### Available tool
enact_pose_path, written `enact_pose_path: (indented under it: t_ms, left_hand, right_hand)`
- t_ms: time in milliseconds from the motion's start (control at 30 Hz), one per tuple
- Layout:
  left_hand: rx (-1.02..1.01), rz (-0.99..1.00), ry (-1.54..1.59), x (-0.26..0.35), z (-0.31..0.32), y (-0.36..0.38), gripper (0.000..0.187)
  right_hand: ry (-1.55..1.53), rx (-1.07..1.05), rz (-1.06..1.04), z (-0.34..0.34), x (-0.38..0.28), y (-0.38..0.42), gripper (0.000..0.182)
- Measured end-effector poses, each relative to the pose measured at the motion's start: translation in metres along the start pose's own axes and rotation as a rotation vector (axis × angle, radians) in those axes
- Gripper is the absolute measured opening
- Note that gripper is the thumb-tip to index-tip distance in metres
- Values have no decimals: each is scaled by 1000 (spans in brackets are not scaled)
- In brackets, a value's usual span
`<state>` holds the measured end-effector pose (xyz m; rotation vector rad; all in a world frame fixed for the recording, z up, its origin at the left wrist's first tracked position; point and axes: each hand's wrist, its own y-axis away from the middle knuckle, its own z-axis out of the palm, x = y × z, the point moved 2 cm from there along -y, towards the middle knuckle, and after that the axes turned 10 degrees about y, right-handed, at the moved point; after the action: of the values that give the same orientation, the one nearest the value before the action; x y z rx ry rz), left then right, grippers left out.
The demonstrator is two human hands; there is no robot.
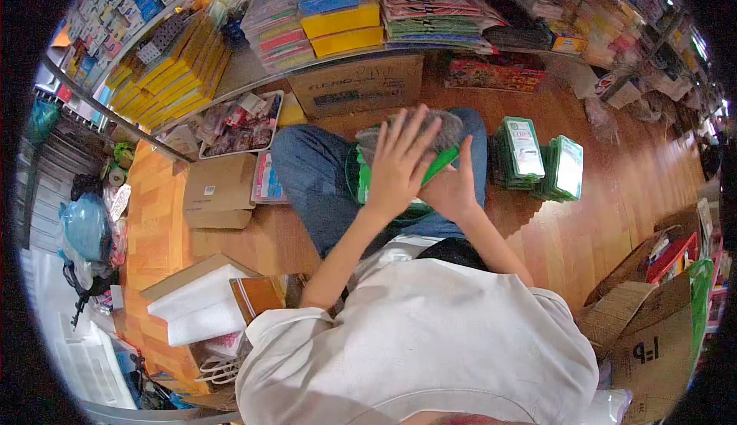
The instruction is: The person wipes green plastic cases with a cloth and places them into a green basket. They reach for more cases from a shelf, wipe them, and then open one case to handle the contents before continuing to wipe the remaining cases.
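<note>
My left hand (398,162) lies with its fingers outstretched over a grey cloth-like piece (447,127) above my lap. Under and beside that piece is a flat green case (444,165), tilted, its far side covered. My right hand (454,188) grips the case at its right edge, thumb pointing up and fingers mostly hidden. Below both hands a round green basket (352,175) sits between my crossed legs, with something green inside. To the right, two stacks of green-edged clear cases with white labels, a taller stack (523,152) and a shorter stack (566,168), stand on the floor.
A cardboard box (361,87) stands ahead under a loaded shelf. Left are a tray of small packets (269,122), a closed carton (219,191) and an open box with white wrapping (199,302). An open carton (652,340) sits at lower right on the wooden floor.
</note>
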<state>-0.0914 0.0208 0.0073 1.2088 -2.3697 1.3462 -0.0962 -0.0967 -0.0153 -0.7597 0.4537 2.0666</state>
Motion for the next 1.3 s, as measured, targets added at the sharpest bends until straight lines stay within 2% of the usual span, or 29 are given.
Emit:
enact_pose_path:
  t_ms: [133, 167, 233, 267, 300, 367, 400, 433, 500, 567, 633, 733, 767, 800, 833, 900, 933, 967, 1033, 1067, 1100, 1167, 1200, 1300]
  left_hand:
    - [-12, -69, 12, -10, 7, -11, 49]
    - [-12, -65, 10, -3, 12, -9, 49]
    - [-145, 91, 50, 20, 25, 1, 50]
    - [-171, 153, 38, 28, 27, 5, 50]
    - [-169, 154, 40, 26, 27, 5, 50]
    - [-101, 92, 33, 13, 22, 1, 52]
    - [-59, 26, -6, 7, 14, -6, 52]
    - [-63, 31, -7, -2, 11, -10, 52]
    - [105, -114, 176, -18, 4, -12, 52]
    - [103, -79, 88, -1, 12, 1, 52]
    - [-142, 116, 36, 31, 18, 15, 50]
    - [-129, 139, 20, 35, 16, 7, 49]
    - [-131, 139, 23, 32, 13, -1, 49]
    - [-107, 114, 36, 26, 6, -13, 49]
    - [-81, 88, 47, 18, 2, -23, 49]
    - [-77, 56, 46, 11, -2, -26, 49]
    - [-107, 72, 20, 13, -3, -22, 49]
    - [-137, 89, -5, 16, -5, -17, 49]
    - [-171, 67, 12, 24, 1, 8, 50]
    - [-176, 49, 1, 26, 7, 21, 51]
    - [-184, 29, -9, 31, 9, 28, 51]
    - [-171, 12, -13, 32, 10, 32, 51]
    - [-171, 23, -15, 32, 6, 26, 50]
    - [-176, 33, -34, 30, -8, 7, 47]
  right_hand:
    - [-278, 101, -129, -5, -10, -5, 85]
    - [-278, 98, -132, -7, -12, -5, 85]
    - [-78, 339, -254, -17, -16, 1, 80]
    - [-61, 205, -255, -31, -13, 2, 80]
    - [-58, 206, -255, -27, -12, 2, 80]
    - [72, 283, -223, -16, -5, 3, 82]
    - [-18, 131, -131, -6, -4, 4, 84]
    - [-21, 130, -137, -8, -1, 3, 84]
    - [12, 15, -120, -7, 6, 0, 85]
    - [-9, 20, -157, -4, 1, 2, 86]
    - [75, 173, -205, -14, -7, 9, 86]
    - [176, 221, -182, -15, -3, 13, 87]
    - [222, 240, -170, -14, 0, 12, 88]
    - [98, 165, -146, -15, 3, 5, 90]
    - [98, 164, -145, -14, 0, 4, 90]
    - [-71, -10, -83, -4, -5, 5, 91]
    - [-154, 103, -113, 5, -12, 7, 92]
    - [-156, 102, -110, 3, -15, 6, 92]
    - [-237, 218, -235, -9, -28, 9, 87]
    - [-110, 259, -269, -13, -31, 12, 84]
    - [-110, 263, -269, -12, -30, 13, 84]
    - [-88, 379, -98, -6, -18, 13, 83]
    - [-5, 290, -112, -5, -8, 9, 83]
    - [59, 257, -143, 19, 2, 9, 85]
